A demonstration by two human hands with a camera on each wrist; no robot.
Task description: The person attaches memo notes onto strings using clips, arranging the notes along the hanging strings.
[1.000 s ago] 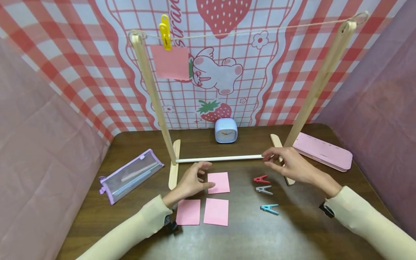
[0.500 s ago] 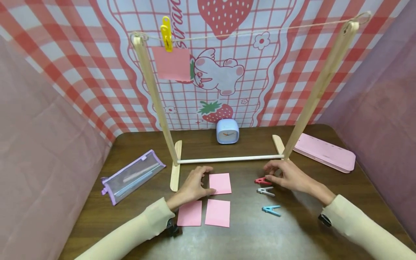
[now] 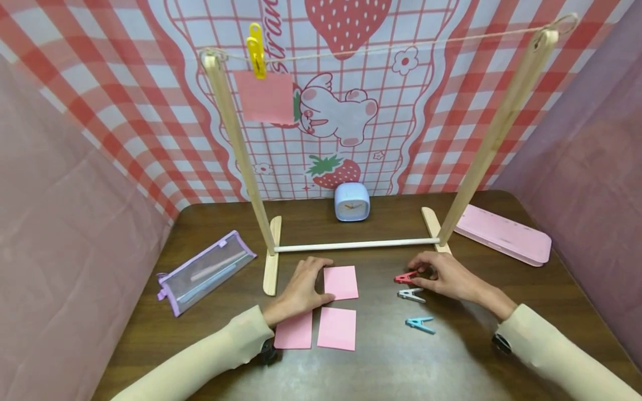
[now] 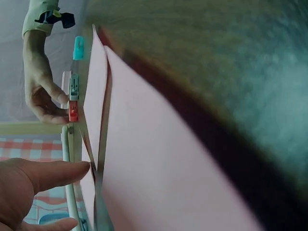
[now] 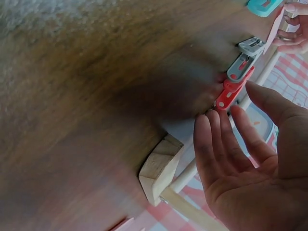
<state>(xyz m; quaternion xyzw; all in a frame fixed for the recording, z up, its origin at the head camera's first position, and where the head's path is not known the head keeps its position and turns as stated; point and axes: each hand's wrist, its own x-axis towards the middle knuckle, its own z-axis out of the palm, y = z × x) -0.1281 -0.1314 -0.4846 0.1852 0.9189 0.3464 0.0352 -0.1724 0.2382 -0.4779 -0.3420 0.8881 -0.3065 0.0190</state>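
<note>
My left hand (image 3: 301,289) lies at the left side of the upper pink sticky note (image 3: 342,282), thumb at its lower left corner and fingertips at its upper left. Two more pink notes sit nearer me; the wrist and sleeve partly cover the left one (image 3: 294,332), while the other (image 3: 337,329) shows whole. My right hand (image 3: 448,275) is around the handle end of a red clothespin (image 3: 404,277), its thumb and fingers apart beside it. The right wrist view shows the red clothespin (image 5: 228,95) just beyond those fingertips. A grey clothespin (image 3: 411,295) and a blue one (image 3: 420,324) lie nearer me.
Behind the hands stands a wooden frame with two posts (image 3: 241,156), a white crossbar (image 3: 356,245) and a string (image 3: 381,50). A yellow clothespin (image 3: 257,51) holds a pink note (image 3: 266,97) there. Around it are a clock (image 3: 352,201), mesh pouch (image 3: 208,273) and pink case (image 3: 504,234).
My right hand has come from the crossbar's right end toward me, down to the red clothespin. The left hand has lowered slightly to the upper note's left edge.
</note>
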